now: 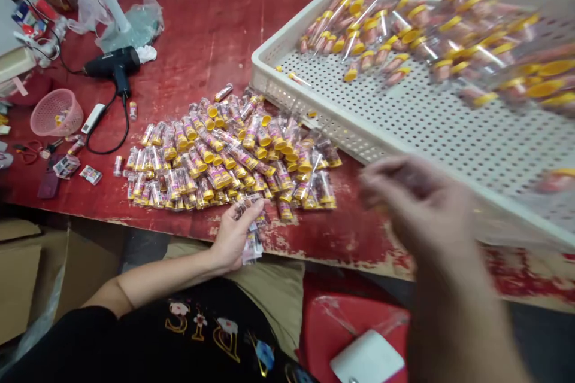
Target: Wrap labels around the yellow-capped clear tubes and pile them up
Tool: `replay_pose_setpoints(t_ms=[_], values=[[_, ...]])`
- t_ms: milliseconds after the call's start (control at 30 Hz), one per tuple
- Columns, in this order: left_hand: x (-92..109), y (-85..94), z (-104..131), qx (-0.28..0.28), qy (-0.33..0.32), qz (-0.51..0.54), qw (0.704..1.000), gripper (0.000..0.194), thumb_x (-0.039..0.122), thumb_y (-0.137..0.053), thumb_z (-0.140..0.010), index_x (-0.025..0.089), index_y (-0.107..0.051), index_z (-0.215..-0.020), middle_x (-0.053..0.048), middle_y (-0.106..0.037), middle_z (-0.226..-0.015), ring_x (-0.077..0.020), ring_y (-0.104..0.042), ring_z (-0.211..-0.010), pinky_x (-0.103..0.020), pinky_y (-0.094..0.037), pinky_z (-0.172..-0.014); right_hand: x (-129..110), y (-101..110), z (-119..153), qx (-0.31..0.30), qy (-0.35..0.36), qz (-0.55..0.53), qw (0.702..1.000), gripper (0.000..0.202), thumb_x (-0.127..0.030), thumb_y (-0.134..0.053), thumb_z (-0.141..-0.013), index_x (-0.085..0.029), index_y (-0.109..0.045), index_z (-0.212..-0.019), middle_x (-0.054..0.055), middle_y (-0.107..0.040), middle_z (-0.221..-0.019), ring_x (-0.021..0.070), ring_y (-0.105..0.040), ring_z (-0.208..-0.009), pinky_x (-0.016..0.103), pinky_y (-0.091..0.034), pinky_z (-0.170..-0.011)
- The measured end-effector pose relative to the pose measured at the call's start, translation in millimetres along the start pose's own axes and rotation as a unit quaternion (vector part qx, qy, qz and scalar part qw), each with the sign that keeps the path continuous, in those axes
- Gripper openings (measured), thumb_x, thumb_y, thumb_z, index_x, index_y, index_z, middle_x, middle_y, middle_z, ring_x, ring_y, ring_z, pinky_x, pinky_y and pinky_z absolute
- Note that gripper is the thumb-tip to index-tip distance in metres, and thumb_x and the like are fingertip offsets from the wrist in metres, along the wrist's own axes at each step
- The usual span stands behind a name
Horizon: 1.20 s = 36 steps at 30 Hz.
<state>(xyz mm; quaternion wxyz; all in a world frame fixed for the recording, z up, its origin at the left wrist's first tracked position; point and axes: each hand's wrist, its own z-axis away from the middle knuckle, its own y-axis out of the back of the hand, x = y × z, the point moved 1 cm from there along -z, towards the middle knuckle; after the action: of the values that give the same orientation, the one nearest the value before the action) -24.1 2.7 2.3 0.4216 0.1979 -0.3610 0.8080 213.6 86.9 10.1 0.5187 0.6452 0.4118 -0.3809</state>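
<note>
At lower centre, the left hand [231, 236] pinches clear printed sleeves [253, 245] between thumb and fingers, over the front edge of the red table [202, 36]. Right of centre, the right hand's fingers curl, too blurred to tell what they hold, before the white tray [431, 114]. Bare tabletop separates it from the heaped tubes [215, 155].

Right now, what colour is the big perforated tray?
Off-white; the tray shows best in the head view.
</note>
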Motion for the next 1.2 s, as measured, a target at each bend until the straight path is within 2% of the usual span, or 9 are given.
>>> replay_pose_setpoints(t_ms=[33, 100, 200, 367, 567, 700, 833, 967, 1200], values=[[0, -0.1, 1, -0.006, -0.021, 0.005, 1.0, 0.059, 0.05, -0.097, -0.056, 0.013, -0.075, -0.096, 0.004, -0.063, -0.069, -0.005, -0.053, -0.047, -0.018, -0.039, -0.042, -10, -23, 22, -0.016, -0.025, -0.008, 1.0, 0.02, -0.04, -0.078, -0.084, -0.022, -0.073, -0.092, 0.001, -0.064, -0.07, 0.0108, -0.049, -0.051, 0.026, -0.038, -0.046], [2, 2.0, 3, -0.019, -0.072, 0.005, 0.997, 0.056, 0.051, -0.096, -0.059, 0.012, -0.073, -0.091, 0.002, -0.066, -0.071, -0.006, -0.055, -0.052, -0.018, -0.039, -0.044, -23, -67, 46, 0.013, 0.022, 0.006, 1.0, 0.021, -0.041, -0.077, -0.084, -0.022, -0.075, -0.094, 0.005, -0.068, -0.085, 0.0137, -0.056, -0.063, 0.029, -0.045, -0.054], [8, 12.2, 8, -0.045, -0.109, -0.012, 0.993, 0.053, 0.052, -0.092, -0.066, 0.013, -0.069, -0.094, -0.003, -0.071, -0.08, -0.0121, -0.065, -0.063, -0.02, -0.045, -0.048, -23, -118, 37, 0.04, 0.106, 0.056, 0.992, 0.027, -0.043, -0.074, -0.086, -0.022, -0.075, -0.102, 0.008, -0.065, -0.098, 0.0217, -0.063, -0.088, 0.036, -0.054, -0.076], [14, 37.9, 21, -0.041, -0.128, 0.002, 0.991, 0.057, 0.043, -0.091, -0.07, 0.015, -0.064, -0.112, 0.0, -0.069, -0.079, -0.0117, -0.063, -0.062, -0.021, -0.048, -0.05, -12, -145, -1, 0.007, 0.143, 0.128, 0.981, 0.026, -0.044, -0.07, -0.089, -0.02, -0.074, -0.1, 0.009, -0.06, -0.096, 0.0237, -0.061, -0.09, 0.041, -0.055, -0.082], [24, 39.6, 24, -0.044, -0.134, 0.004, 0.99, 0.055, 0.045, -0.09, -0.072, 0.016, -0.065, -0.111, 0.003, -0.062, -0.073, -0.0064, -0.05, -0.055, -0.017, -0.038, -0.044, -30, -118, 14, 0.001, 0.18, 0.11, 0.978, 0.023, -0.042, -0.07, -0.091, -0.021, -0.071, -0.102, 0.01, -0.063, -0.106, 0.024, -0.063, -0.098, 0.04, -0.055, -0.087], [32, 23.9, 23, -0.069, -0.184, -0.032, 0.98, 0.064, 0.051, -0.091, -0.07, 0.022, -0.065, -0.121, 0.001, -0.065, -0.082, -0.0058, -0.05, -0.054, -0.018, -0.037, -0.043, -55, -78, 49, -0.087, 0.141, 0.031, 0.986, 0.022, -0.033, -0.071, -0.091, -0.022, -0.069, -0.11, 0.005, -0.07, -0.096, 0.0137, -0.062, -0.073, 0.029, -0.052, -0.066], [29, 11.0, 27, -0.105, -0.212, -0.082, 0.968, 0.054, 0.047, -0.091, -0.071, 0.025, -0.072, -0.116, 0.002, -0.062, -0.08, -0.0052, -0.05, -0.051, -0.02, -0.035, -0.042, -73, -52, 83, -0.071, 0.093, -0.014, 0.993, 0.02, -0.029, -0.077, -0.087, -0.022, -0.071, -0.105, 0.0, -0.071, -0.085, 0.008, -0.053, -0.056, 0.024, -0.045, -0.053], [20, 7.1, 32, -0.123, -0.198, -0.119, 0.965, 0.038, 0.045, -0.088, -0.077, 0.025, -0.075, -0.106, 0.005, -0.058, -0.069, -0.0055, -0.049, -0.048, -0.02, -0.037, -0.043, -75, -46, 98, -0.04, 0.084, -0.033, 0.995, 0.02, -0.024, -0.079, -0.085, -0.023, -0.073, -0.103, 0.001, -0.074, -0.089, 0.0083, -0.058, -0.06, 0.024, -0.05, -0.058], [17, 8.3, 32, -0.122, -0.195, -0.125, 0.965, 0.037, 0.043, -0.087, -0.078, 0.023, -0.077, -0.107, 0.006, -0.057, -0.062, -0.0058, -0.05, -0.048, -0.02, -0.038, -0.044, -68, -46, 102, -0.038, 0.099, -0.04, 0.994, 0.023, -0.022, -0.081, -0.084, -0.024, -0.075, -0.106, 0.002, -0.077, -0.098, 0.0121, -0.068, -0.074, 0.026, -0.055, -0.067]])
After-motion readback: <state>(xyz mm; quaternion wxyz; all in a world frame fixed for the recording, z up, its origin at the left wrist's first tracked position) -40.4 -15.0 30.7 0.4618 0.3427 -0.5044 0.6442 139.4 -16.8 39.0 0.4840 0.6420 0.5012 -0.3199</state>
